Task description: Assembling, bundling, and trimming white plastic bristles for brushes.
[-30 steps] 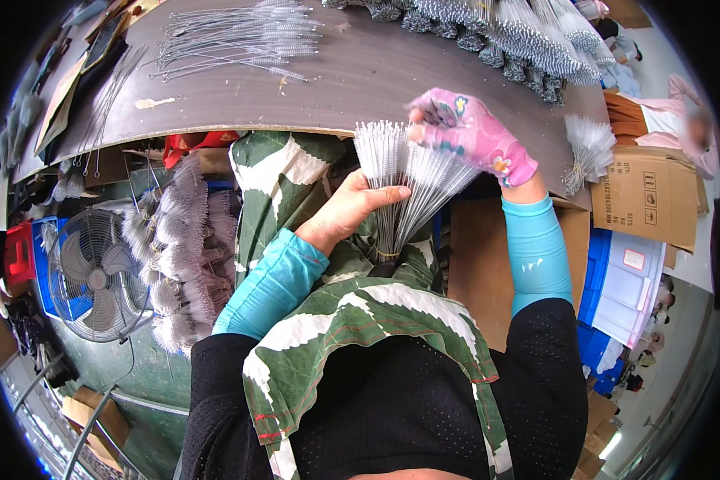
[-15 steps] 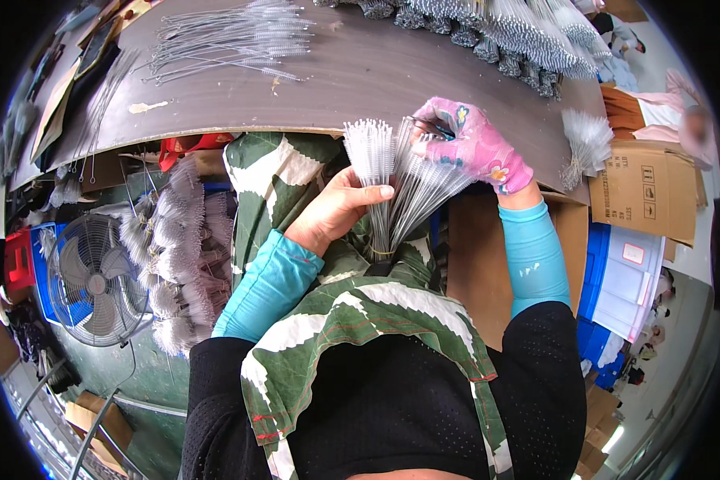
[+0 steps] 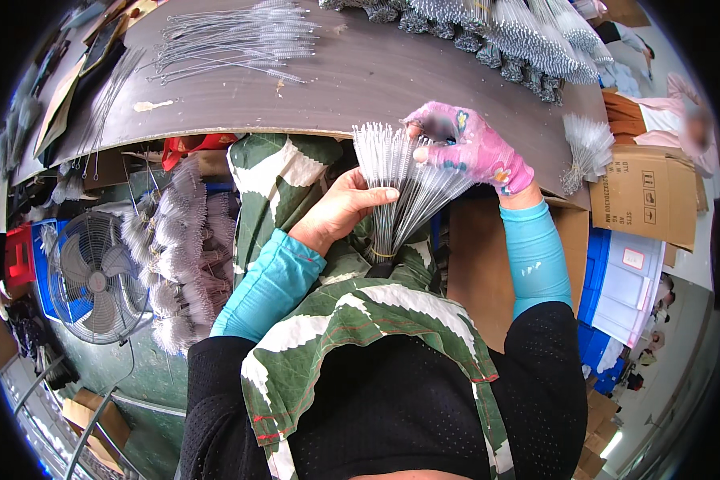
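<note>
My bare left hand (image 3: 342, 202) is closed around a bundle of thin wire brushes (image 3: 378, 160) with white bristle ends pointing up. A yellowish band gathers the wire stems near the bottom, above my lap. Part of the bundle fans out to the right, beneath my right hand (image 3: 464, 144), which wears a pink flowered glove with bare fingertips showing. Its thumb and forefinger are curved and spread apart beside the bristle tops. A dark, blurred patch lies between them; I make out no held thing there. The lower fingers are partly hidden.
Loose brushes (image 3: 232, 40) lie across the brown table (image 3: 336, 96), with stacked bundles (image 3: 488, 40) at the far right. One bundle (image 3: 586, 148) rests by the right edge, near a cardboard box (image 3: 644, 192). A fan (image 3: 96, 276) and hanging brush bundles (image 3: 180, 248) are on the left.
My right thumb and forefinger have moved further apart. The brush bundle and my left hand have shifted slightly to the right, with the left hand still gripping.
</note>
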The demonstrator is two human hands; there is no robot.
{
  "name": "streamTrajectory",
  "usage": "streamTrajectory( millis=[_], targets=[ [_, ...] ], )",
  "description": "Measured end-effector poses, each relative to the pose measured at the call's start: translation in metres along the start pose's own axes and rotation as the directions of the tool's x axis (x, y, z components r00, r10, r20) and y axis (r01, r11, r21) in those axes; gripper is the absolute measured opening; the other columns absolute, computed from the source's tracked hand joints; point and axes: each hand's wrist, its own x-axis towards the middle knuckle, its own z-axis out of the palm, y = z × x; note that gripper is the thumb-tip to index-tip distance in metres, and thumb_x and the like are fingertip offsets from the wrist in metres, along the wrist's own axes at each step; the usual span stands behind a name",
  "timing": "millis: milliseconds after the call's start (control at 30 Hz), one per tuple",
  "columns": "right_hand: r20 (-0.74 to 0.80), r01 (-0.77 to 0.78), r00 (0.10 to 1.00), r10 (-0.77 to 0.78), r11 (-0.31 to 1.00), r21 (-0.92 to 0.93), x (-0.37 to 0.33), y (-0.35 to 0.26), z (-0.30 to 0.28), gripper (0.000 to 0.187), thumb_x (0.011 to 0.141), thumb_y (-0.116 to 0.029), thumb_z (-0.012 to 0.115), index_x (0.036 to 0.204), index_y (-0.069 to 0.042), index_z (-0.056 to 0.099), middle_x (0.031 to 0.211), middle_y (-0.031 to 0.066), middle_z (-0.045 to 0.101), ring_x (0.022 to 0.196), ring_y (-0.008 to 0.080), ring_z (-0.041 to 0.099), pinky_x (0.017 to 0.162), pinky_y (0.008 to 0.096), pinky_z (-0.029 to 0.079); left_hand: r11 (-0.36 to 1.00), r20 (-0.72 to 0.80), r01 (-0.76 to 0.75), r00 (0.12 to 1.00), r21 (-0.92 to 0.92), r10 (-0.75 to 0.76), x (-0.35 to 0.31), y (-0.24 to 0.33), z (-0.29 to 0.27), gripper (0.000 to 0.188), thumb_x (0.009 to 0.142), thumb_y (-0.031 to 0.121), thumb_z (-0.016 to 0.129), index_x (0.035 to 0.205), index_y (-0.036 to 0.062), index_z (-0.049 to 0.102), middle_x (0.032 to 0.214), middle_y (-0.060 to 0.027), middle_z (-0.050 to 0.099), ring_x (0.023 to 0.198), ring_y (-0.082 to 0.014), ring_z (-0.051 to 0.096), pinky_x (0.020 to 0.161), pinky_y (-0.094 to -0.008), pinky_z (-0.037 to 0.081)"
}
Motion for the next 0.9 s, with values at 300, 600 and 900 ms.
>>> streamTrajectory(
  millis=[300,600,900],
  targets=[
    [0.024,0.052,0.999,-0.047,0.971,-0.233,0.020,-0.012,0.006,0.034,0.074,-0.008,0.073,0.105,-0.001,0.060,0.095,0.0010,0.061,0.092,0.0098,0.055,0.078,0.0254,0.048,0.993,-0.035,-0.001,0.999,0.120,0.005,0.001,0.000,0.005,0.045,0.076,0.004,0.073,0.117,0.0013,0.055,0.108,-0.0049,0.063,0.101,-0.0142,0.058,0.094,-0.0310,0.043],
    [-0.024,-0.082,0.996,0.081,0.996,-0.034,0.007,-0.010,0.002,0.028,0.076,-0.007,0.070,0.102,0.000,0.060,0.091,0.0010,0.061,0.085,0.0093,0.057,0.077,0.0243,0.048,1.000,-0.006,-0.001,1.000,0.028,0.002,-0.001,-0.003,-0.005,0.042,0.079,0.008,0.072,0.117,0.0026,0.055,0.108,-0.0037,0.062,0.098,-0.0134,0.058,0.093,-0.0297,0.043],
    [-0.061,-0.068,0.996,0.062,0.992,-0.103,0.009,-0.002,0.000,0.021,0.077,-0.009,0.069,0.095,-0.001,0.062,0.085,0.0001,0.061,0.080,0.0087,0.056,0.075,0.0248,0.047,1.000,-0.027,0.001,1.000,0.013,-0.001,-0.002,-0.001,0.004,0.039,0.079,0.010,0.072,0.114,0.0022,0.057,0.103,-0.0032,0.063,0.096,-0.0126,0.058,0.089,-0.0287,0.044]
  ],
)
